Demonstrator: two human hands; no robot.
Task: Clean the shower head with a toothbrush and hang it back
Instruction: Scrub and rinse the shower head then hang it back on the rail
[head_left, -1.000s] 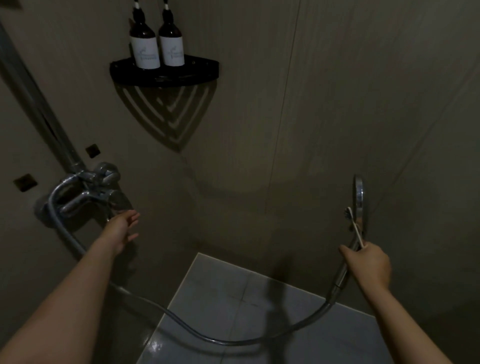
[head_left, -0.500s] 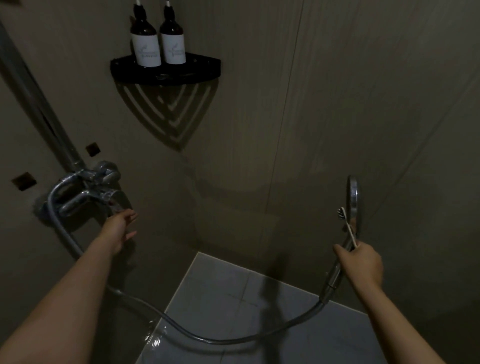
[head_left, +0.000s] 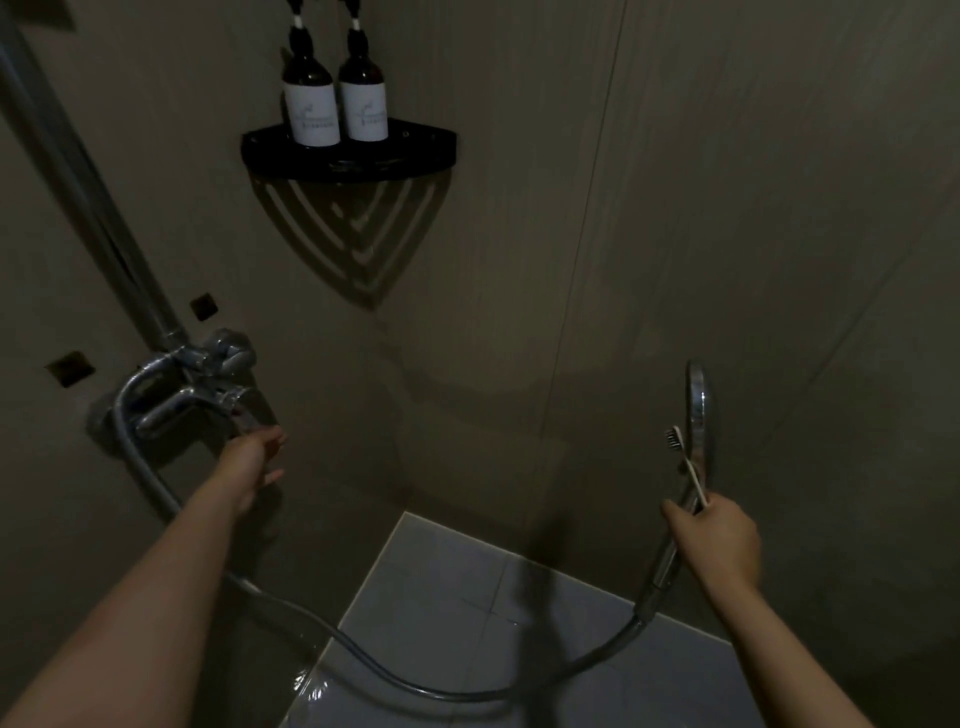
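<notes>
A dim shower corner is seen from above. At the right of the frame the shower head (head_left: 700, 415) is held upright and edge-on by the right hand (head_left: 714, 543), which is wrapped around its handle. The toothbrush (head_left: 687, 464) is gripped in the same hand, its stem laid along the handle and its dark bristles raised just left of the head's rim. From the bottom of the handle the hose (head_left: 363, 654) is draped in a long loop across the lower middle of the frame, over the floor (head_left: 519, 597), and is led up to the tap (head_left: 192, 395) at the left.

The left hand (head_left: 252, 462) is stretched toward the tap at the left centre, with its fingers loosely spread and nothing held in it; its fingertips are placed right at the lower end of the tap lever, though contact cannot be told for sure in the low light. A metal riser pipe (head_left: 78, 182) is seen running from the tap toward the upper left.

In the upper middle a black corner shelf (head_left: 415, 150) is fixed to the wall, and two dark bottles (head_left: 335, 111) with pale labels are stood side by side on it. A ribbed shadow is cast on the wall beneath the shelf.
</notes>
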